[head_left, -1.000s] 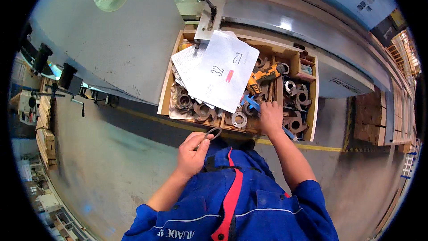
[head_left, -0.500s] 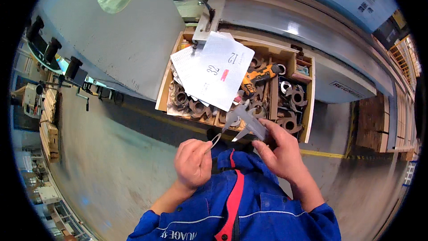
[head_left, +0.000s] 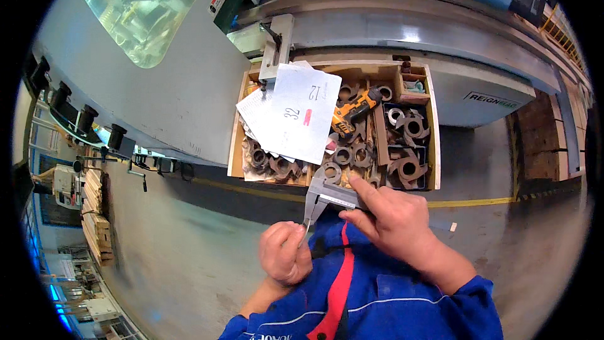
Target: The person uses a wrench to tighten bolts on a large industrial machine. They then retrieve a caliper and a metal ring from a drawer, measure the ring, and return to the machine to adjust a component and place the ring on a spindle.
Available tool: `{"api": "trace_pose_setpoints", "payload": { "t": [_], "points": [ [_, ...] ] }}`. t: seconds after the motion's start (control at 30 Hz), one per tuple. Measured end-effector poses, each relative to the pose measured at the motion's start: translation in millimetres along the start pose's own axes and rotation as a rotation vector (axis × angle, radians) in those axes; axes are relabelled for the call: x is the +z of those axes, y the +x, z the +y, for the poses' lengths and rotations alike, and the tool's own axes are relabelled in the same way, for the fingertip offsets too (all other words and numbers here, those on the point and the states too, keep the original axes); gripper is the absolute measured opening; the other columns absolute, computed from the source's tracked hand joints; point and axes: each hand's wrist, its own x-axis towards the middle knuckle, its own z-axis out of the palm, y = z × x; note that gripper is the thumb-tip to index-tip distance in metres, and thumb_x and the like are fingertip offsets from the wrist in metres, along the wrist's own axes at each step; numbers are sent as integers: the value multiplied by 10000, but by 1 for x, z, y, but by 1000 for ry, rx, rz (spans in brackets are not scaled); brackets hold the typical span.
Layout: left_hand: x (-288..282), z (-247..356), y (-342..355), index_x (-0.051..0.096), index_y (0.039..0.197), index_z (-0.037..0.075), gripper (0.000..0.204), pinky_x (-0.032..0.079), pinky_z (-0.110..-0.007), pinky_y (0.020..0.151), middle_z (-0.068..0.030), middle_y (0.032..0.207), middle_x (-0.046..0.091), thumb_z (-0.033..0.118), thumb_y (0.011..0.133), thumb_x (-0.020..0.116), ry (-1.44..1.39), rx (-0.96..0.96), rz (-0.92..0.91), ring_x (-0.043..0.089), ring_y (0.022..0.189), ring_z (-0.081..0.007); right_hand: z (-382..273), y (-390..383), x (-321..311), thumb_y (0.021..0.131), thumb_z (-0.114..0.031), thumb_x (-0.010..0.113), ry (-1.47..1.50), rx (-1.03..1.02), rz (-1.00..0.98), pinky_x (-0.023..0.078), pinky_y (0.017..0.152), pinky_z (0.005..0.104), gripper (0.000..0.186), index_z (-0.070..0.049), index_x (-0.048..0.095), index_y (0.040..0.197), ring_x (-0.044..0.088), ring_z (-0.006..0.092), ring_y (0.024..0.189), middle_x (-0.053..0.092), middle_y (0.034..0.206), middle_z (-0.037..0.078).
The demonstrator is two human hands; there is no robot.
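Observation:
My right hand [head_left: 397,219] is wrapped round a grey vernier caliper [head_left: 333,194], thumb below the beam. The caliper's jaws point down and left, to the fingertips of my left hand [head_left: 284,253]. Pinched in those fingertips is a thin pale ring [head_left: 307,229], seen nearly edge-on, with its edge at the jaw tips. Whether the jaws touch it is too small to tell. Just beyond both hands, a wooden drawer [head_left: 433,132] holds several brown metal cutter heads [head_left: 409,168], spacer rings [head_left: 342,155] and a yellow-black cordless power tool [head_left: 357,111].
White paper sheets [head_left: 301,132] with handwritten marks lie over the drawer's left part. A large grey machine housing [head_left: 170,82] with a clear window [head_left: 138,12] stands at left. Behind the drawer runs a long metal machine bed [head_left: 402,28]. Wooden boards [head_left: 94,223] are stacked far left.
My hands have drawn together, bringing the caliper's jaws down to the ring in my left hand. The caliper has turned more level. The head view has shifted slightly.

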Motion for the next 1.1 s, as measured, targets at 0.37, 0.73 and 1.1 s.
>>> {"api": "trace_pose_setpoints", "payload": {
  "t": [0.37, 0.73, 1.1],
  "points": [
    [1, 13, -6, 665, 1136, 10, 271, 582, -447, 787, -164, 1021, 698, 19, 869, 709, -6, 15, -4, 696, 880, -358, 8, -6, -8, 854, -480, 789, -35, -121, 73, 464, 437, 349, 546, -120, 715, 1258, 581, 195, 494, 548, 626, 28],
    [7, 18, -2, 668, 1103, -2, 254, 582, -445, 778, -167, 1010, 694, 13, 853, 709, 14, 22, 0, 697, 865, -363, 14, -3, -18, 841, -474, 796, -60, -144, 67, 472, 448, 345, 545, -114, 720, 1243, 602, 192, 513, 557, 631, 27],
    [14, 24, -1, 689, 1050, -30, 156, 572, -419, 778, -187, 1009, 707, 32, 915, 641, -123, -434, -28, 692, 873, -322, 24, 3, -6, 861, -400, 803, 257, 120, -53, 523, 531, 409, 455, -85, 712, 1177, 641, 295, 564, 652, 719, 90]
  ]
}}
